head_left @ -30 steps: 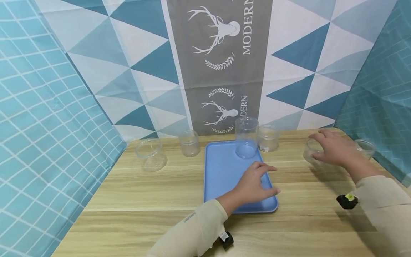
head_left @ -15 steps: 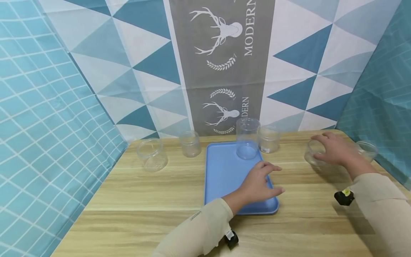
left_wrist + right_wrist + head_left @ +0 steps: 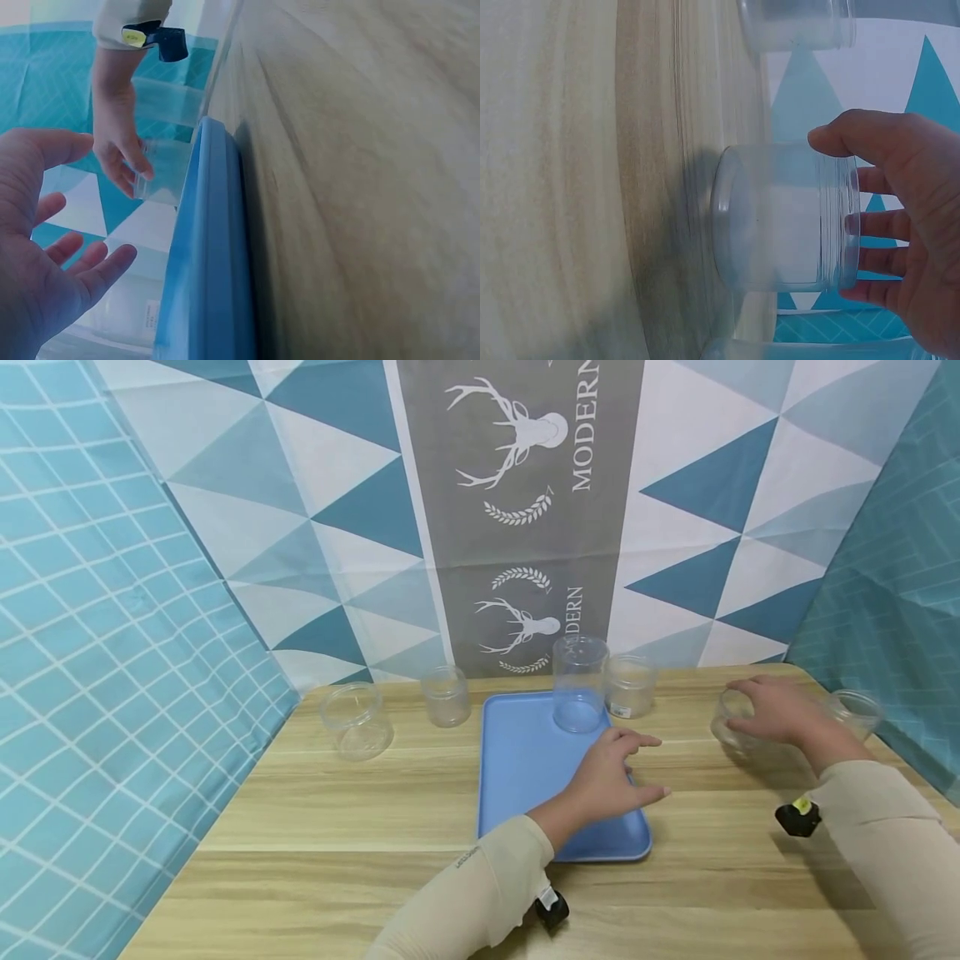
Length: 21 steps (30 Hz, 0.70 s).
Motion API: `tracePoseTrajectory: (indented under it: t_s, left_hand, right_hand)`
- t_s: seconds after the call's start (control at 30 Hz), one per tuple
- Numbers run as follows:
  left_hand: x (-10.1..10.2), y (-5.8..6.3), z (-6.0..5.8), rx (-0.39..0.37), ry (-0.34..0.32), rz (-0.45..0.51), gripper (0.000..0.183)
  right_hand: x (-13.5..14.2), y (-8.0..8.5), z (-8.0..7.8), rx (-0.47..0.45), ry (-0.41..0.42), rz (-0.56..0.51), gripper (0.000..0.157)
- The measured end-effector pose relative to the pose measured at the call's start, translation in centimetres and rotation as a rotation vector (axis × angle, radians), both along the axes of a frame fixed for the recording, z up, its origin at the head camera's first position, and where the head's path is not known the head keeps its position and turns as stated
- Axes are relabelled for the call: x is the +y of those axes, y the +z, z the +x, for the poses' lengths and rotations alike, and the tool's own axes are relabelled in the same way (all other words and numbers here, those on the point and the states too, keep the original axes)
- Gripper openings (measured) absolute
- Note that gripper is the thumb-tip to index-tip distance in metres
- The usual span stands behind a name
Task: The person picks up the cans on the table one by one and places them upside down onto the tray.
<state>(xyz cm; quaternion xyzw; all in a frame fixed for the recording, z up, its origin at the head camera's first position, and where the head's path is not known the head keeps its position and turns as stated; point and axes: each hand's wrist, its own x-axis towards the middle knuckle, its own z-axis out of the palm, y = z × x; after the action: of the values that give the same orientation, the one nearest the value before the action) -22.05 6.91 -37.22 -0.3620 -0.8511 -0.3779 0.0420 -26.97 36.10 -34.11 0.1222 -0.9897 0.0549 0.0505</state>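
Note:
My right hand [image 3: 780, 714] grips the rim of a short clear jar [image 3: 780, 225] that stands upright on the right side of the wooden table. In the right wrist view the thumb lies over one side of the rim and the fingers reach round the other. My left hand [image 3: 603, 781] hovers over the right part of a blue tray [image 3: 517, 760], thumb and fingers spread, holding nothing. A tall clear jar [image 3: 579, 693] stands at the tray's far right corner. Beside it is a shorter clear jar [image 3: 632, 689] with a small label.
Another clear jar [image 3: 857, 714] stands right of my right hand, partly hidden by the forearm. On the left side are a wide clear jar [image 3: 356, 722] and a narrow one [image 3: 446, 697]. A patterned cloth [image 3: 525, 543] hangs behind the table.
My right hand has lowered slightly and closed in on the short jar. My left hand has drifted a little right and up over the tray. The jars have stayed in place.

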Motion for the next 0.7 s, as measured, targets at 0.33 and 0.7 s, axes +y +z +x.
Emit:
tracePoseTrajectory:
  t_s: [0.33, 0.7]
  left_hand:
    - [0.58, 0.23, -0.31, -0.048, 0.009, 0.084, 0.051]
    - [0.94, 0.28, -0.9, -0.137, -0.024, 0.172, 0.053]
  right_hand:
    - [-0.28, -0.1, -0.18, 0.03, 0.004, -0.001, 0.063]
    - [-1.0, 0.27, 0.28, 0.048, 0.016, 0.009, 0.065]
